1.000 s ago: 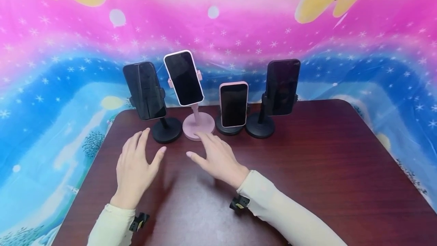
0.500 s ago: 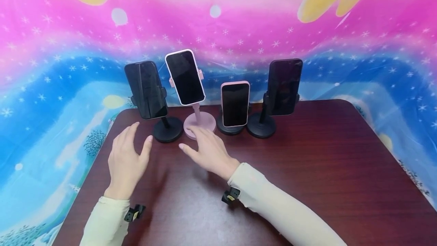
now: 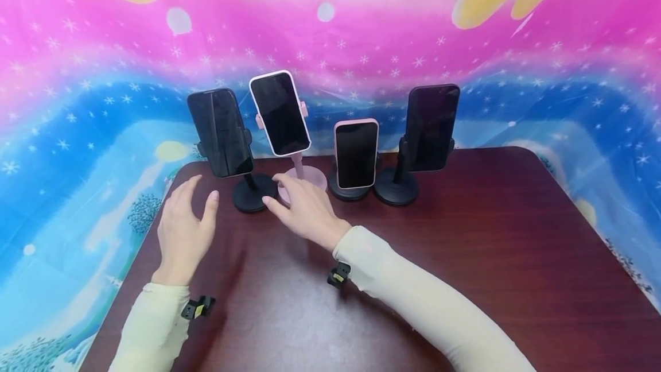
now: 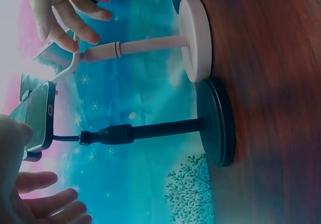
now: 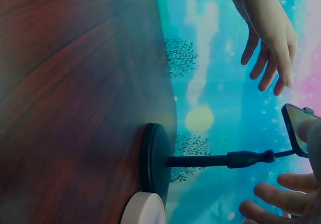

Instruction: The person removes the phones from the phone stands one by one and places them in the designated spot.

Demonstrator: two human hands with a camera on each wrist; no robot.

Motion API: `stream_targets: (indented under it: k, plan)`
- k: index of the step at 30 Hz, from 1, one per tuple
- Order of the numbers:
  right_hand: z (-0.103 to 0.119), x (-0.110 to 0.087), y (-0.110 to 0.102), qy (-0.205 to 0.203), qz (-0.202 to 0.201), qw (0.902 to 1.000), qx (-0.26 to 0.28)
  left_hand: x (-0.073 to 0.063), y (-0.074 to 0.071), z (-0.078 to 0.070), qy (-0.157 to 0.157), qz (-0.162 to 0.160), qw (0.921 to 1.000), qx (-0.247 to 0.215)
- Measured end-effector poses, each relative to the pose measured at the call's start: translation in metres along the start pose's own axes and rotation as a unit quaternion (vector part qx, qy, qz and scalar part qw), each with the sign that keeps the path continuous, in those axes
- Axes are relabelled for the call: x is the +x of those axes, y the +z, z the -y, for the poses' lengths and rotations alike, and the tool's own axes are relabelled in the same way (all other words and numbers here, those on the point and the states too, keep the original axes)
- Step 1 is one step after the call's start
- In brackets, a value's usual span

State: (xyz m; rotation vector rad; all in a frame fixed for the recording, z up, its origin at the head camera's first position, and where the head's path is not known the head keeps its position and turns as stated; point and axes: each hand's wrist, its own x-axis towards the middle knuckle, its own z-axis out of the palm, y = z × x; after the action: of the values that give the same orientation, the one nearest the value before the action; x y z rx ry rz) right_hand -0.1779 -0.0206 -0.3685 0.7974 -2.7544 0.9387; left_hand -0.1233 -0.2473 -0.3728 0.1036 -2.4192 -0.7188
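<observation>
My left hand [image 3: 183, 231] hovers over the table's left side, fingers extended and thumb apart, holding nothing. It is nearest to a black phone [image 3: 221, 134], clamped tilted in a black phone stand [image 3: 251, 195]. My right hand [image 3: 308, 211], also holding nothing, reaches leftward with spread fingers and overlaps the round base of a pink phone stand [image 3: 316, 175]. That stand bears a white-cased phone [image 3: 281, 113]. In the left wrist view, both stand bases rest on the tabletop, and the right hand's fingers [image 4: 83, 15] show above the left hand's fingers [image 4: 50, 199].
A pink-cased phone [image 3: 356, 155] sits low on a black stand [image 3: 347, 193]. To its right, another black phone [image 3: 432, 128] is held in a black stand [image 3: 396, 188]. The dark wood table [image 3: 490, 234] backs onto a colourful printed cloth [image 3: 382, 33].
Both hands have shifted left and farther forward, the left one drawing away from the black stand's base. The phones and stands keep their places.
</observation>
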Motion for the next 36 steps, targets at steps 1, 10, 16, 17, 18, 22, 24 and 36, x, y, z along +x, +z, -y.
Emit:
stream_targets:
  k: [1,10,16,17,18,22,24,36]
  plan:
    - [0.001,0.002,0.0,-0.003,-0.001,1.0,-0.003,0.002,-0.001,0.0,-0.001,-0.001,1.0,-0.003]
    - [0.011,0.024,0.0,-0.007,-0.004,0.9999,-0.008,0.018,-0.003,0.002,-0.006,-0.01,0.9996,-0.026]
    - [0.013,0.033,0.001,0.006,-0.003,0.9996,0.028,0.028,-0.006,0.002,-0.02,0.012,0.9983,-0.053]
    - [0.013,0.035,0.001,0.005,-0.005,0.9994,0.034,0.029,-0.006,0.002,-0.024,0.017,0.998,-0.056]
    - [0.013,0.036,0.0,0.005,-0.006,0.9992,0.04,0.031,-0.006,0.002,-0.027,0.023,0.9976,-0.059]
    - [0.015,0.042,-0.002,0.006,-0.013,0.9986,0.051,0.038,-0.005,0.002,-0.037,0.035,0.9959,-0.075]
    - [0.016,0.045,-0.003,0.012,-0.01,0.9986,0.051,0.042,-0.005,0.001,-0.039,0.041,0.9951,-0.081]
    - [0.024,0.061,-0.01,0.041,-0.005,0.9881,0.148,0.059,-0.01,-0.008,-0.039,0.091,0.9886,-0.114]
